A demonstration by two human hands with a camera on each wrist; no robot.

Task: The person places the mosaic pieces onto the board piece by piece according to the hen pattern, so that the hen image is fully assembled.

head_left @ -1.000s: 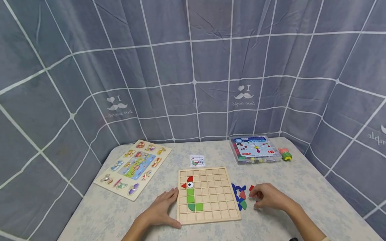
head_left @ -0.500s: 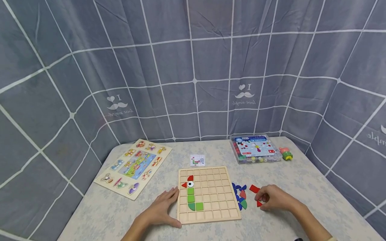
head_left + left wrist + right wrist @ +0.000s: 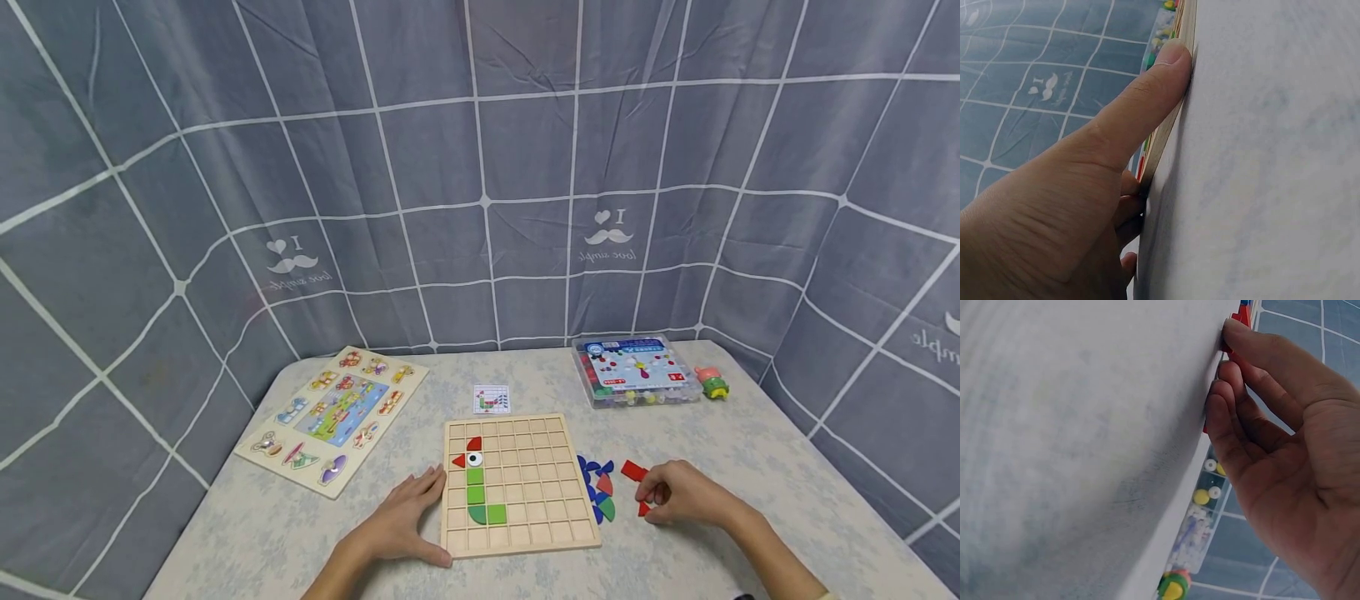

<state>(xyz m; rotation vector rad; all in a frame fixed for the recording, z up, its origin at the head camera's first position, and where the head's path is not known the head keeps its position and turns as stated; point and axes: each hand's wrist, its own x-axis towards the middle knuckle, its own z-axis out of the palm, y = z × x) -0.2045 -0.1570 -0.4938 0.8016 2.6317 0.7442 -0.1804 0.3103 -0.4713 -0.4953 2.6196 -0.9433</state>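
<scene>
A wooden grid board point(image 3: 536, 467) lies on the table, with several pieces set in its left cells: red ones, a round eye piece point(image 3: 474, 459), green squares point(image 3: 476, 495) and a green quarter-circle point(image 3: 477, 515). Against its left edge rests my left hand point(image 3: 401, 518), thumb at the near corner and fingers fairly straight; the left wrist view shows the thumb point(image 3: 1144, 94) along the edge. Right of the board, my right hand point(image 3: 686, 492) has curled fingers over small red pieces. Its thumb and fingertips pinch a red piece point(image 3: 1227, 345), mostly hidden. Another red piece point(image 3: 633, 470) lies just beyond.
Blue, red and green pieces point(image 3: 606, 507) lie along the board's right edge. Behind the board is a small pattern card point(image 3: 491, 399). A picture puzzle board point(image 3: 330, 425) sits at left; a clear box of beads point(image 3: 637, 372) and a small toy figure point(image 3: 712, 382) stand back right.
My right hand has shifted slightly right and toward me, uncovering more of the red pieces, then stays nearly still. The left hand and the board have not moved.
</scene>
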